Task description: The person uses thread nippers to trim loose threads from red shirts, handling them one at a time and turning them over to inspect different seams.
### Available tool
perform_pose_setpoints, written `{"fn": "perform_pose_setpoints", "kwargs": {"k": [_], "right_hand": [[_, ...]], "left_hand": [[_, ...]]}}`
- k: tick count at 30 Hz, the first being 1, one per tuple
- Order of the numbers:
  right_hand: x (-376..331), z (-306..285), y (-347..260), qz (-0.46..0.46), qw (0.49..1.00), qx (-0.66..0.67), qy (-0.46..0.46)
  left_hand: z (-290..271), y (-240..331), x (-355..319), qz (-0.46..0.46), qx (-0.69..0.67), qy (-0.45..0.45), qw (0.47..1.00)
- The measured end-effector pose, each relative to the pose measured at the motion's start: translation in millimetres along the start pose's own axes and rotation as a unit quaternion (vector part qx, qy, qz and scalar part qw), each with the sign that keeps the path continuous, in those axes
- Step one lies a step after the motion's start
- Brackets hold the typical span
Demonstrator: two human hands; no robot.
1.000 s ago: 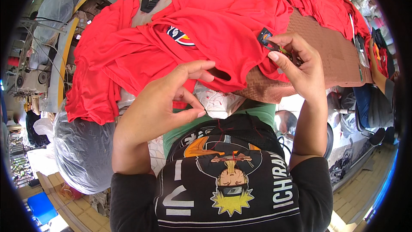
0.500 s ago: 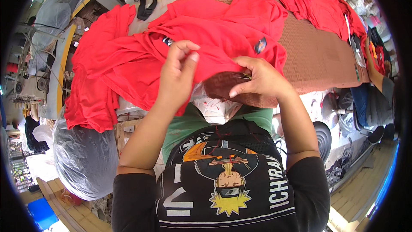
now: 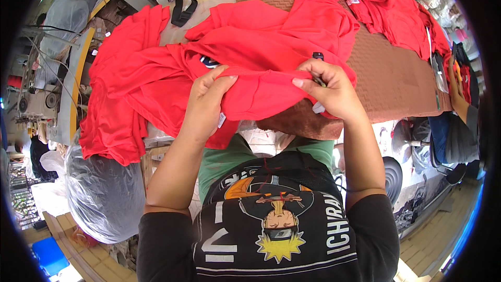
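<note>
Brings left hand point(image 3: 206, 96) down onto red cloth point(image 3: 261, 94) since the earlier frame; pinches its edge with right hand point(image 3: 335, 87) too (something dark point(image 3: 319, 81) there, unclear), so holds it spread between.

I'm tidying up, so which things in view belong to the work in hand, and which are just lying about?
In hand:
red garment, pinched by left hand and right hand
small object, mostly hidden, in right hand

Apparently lying about:
black strap
plastic-covered bundle
</note>
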State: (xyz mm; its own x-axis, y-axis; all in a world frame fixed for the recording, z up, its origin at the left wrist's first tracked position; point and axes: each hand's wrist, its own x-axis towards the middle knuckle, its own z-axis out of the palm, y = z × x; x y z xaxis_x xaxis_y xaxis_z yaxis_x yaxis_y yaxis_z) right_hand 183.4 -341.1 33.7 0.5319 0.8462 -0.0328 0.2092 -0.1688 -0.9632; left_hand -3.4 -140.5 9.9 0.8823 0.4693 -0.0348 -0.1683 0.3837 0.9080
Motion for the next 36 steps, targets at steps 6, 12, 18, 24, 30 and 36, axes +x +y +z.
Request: {"fn": "perform_pose_setpoints", "kwargs": {"k": [6,12,18,24,30,36], "right_hand": [[3,-2,6,-0.034,0.998,0.055,-0.019],[0,-3,4,-0.007,0.999,0.051,-0.012],[-2,-21,4,-0.244,0.914,0.083,0.314],[-1,-138,47,-0.108,0.867,0.074,0.481],[-14,-101,22,-0.148,0.910,-0.019,0.386],[-4,0,-19,-0.067,0.982,-0.164,0.071]], "left_hand": [[11,1,-6,-0.043,-0.031,-0.033,0.998],[7,-10,-7,-0.051,-0.019,0.002,0.999],[66,1,-30,0.198,0.392,-0.132,0.888],[97,-42,-42,0.268,0.393,-0.407,0.780],[20,13,-36,0.206,0.380,-0.200,0.879],[-6,33,-39,0.165,0.259,0.094,0.947]]}}
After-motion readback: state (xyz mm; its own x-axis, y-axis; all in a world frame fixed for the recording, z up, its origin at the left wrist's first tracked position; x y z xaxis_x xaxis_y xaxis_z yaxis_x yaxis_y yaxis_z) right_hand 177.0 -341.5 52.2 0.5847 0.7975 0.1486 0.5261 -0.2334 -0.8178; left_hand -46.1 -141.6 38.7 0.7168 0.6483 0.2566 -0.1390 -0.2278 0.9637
